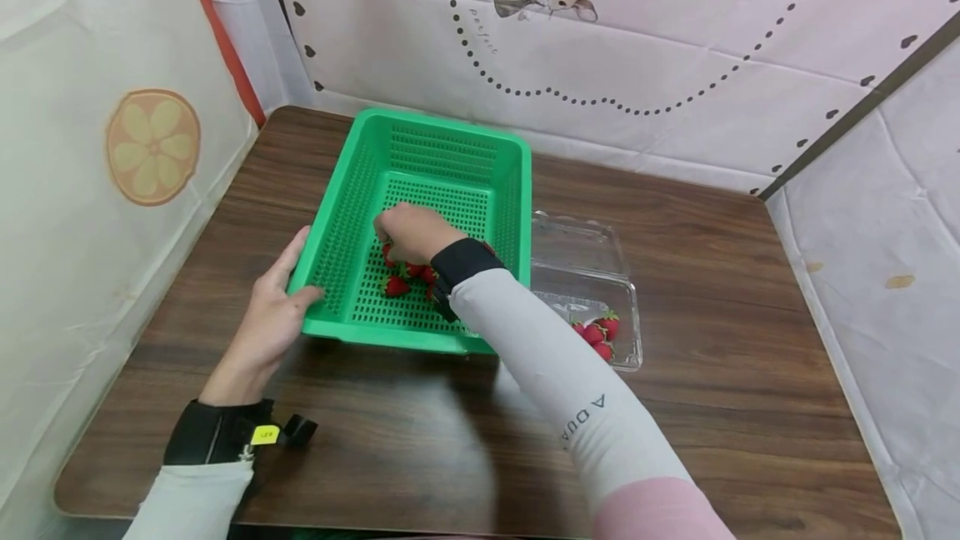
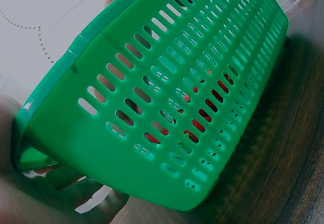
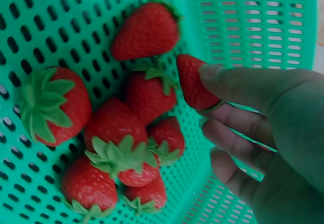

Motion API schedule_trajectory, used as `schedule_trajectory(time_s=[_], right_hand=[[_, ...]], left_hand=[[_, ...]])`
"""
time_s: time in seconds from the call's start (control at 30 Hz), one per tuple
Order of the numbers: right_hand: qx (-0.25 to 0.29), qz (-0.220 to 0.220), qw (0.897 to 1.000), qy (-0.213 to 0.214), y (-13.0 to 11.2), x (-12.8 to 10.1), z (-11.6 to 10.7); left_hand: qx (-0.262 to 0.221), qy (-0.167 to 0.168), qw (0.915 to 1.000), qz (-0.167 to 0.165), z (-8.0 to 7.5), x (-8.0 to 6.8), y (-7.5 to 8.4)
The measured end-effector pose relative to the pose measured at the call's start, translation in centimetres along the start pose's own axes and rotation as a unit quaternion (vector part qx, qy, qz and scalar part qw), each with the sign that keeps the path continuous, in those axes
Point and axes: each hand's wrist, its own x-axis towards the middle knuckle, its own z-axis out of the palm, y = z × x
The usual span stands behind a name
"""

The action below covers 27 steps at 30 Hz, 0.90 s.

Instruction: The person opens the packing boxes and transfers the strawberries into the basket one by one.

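A green perforated plastic basket stands on the table, with several strawberries on its floor. My left hand grips the basket's near left corner, thumb over the rim and fingers along the outside. Inside the basket my right hand pinches one strawberry between thumb and fingers, above the mesh. The other strawberries lie in a cluster beside it in the right wrist view, green leaves showing on most. In the head view my right hand and wrist cover part of the cluster.
Right of the basket, a clear plastic clamshell box lies with its lid folded back and several strawberries in it. My right forearm crosses over its near side. The brown wooden table meets white printed curtains at the back and sides.
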Motion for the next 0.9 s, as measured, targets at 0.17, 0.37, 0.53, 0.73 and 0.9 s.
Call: schedule_trajectory(time_s=[0.17, 0.37, 0.53, 0.73, 0.9], right_hand=[[-0.010, 0.003, 1.000, 0.000, 0.1, 0.3, 0.7], [-0.002, -0.001, 1.000, 0.000, 0.3, 0.6, 1.1], [0.021, -0.002, 1.000, -0.003, 0.4, 0.8, 0.9], [0.031, 0.017, 0.999, -0.022, 0.3, 0.6, 0.0], [0.043, 0.006, 0.999, -0.019, 0.4, -0.3, -1.1]], left_hand=[[0.000, -0.002, 1.0000, -0.001, 0.2, 0.0, 0.1], [-0.002, 0.000, 1.0000, 0.000, -0.1, -0.1, 0.2], [-0.005, -0.002, 1.0000, 0.002, -0.1, -0.1, 0.1], [-0.004, -0.001, 1.0000, 0.002, -0.1, -0.1, 0.1], [-0.005, 0.001, 1.0000, 0.001, 0.0, -0.1, 0.1]])
